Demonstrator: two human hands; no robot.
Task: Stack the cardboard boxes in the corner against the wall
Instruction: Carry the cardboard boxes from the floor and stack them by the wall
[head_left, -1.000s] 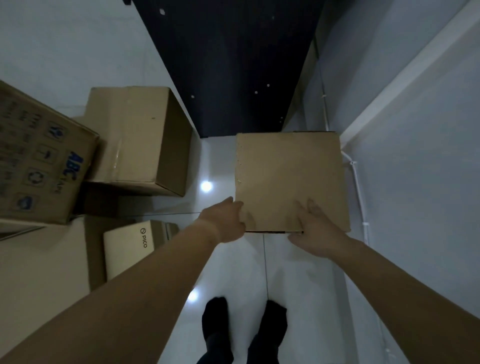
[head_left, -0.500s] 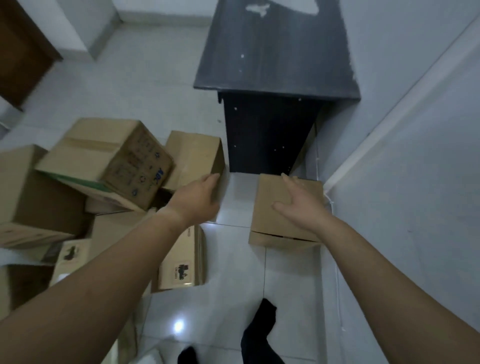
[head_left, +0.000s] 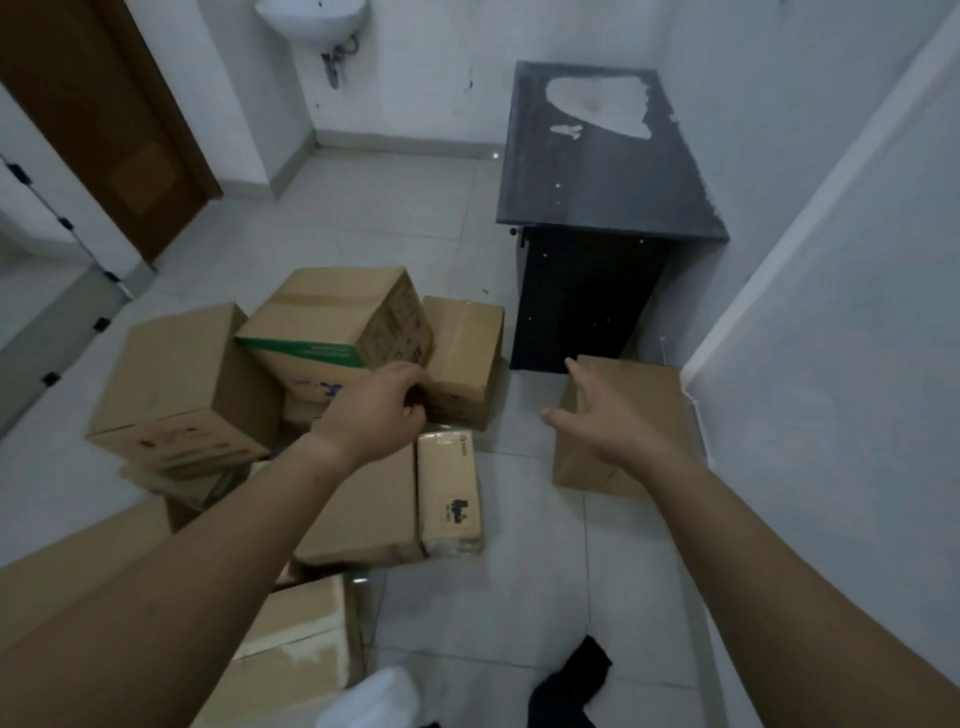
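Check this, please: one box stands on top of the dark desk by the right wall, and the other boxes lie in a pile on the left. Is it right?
No. The head view shows that box on the floor in front of the dark desk, not on top. The rest is right.

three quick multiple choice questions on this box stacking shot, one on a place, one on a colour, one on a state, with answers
1. Where is the lone cardboard box?
A on the dark desk
B on the floor by the right wall
C in the sink

2. What colour is the band on the tilted top box?
A red
B green
C yellow

3. How is the right hand?
A gripping a box
B a fist
C open, fingers spread

Answers: 1 B, it stands on the floor beside the wall; 2 B, a green stripe runs along its lower edge; 3 C, its straight fingers hold nothing.
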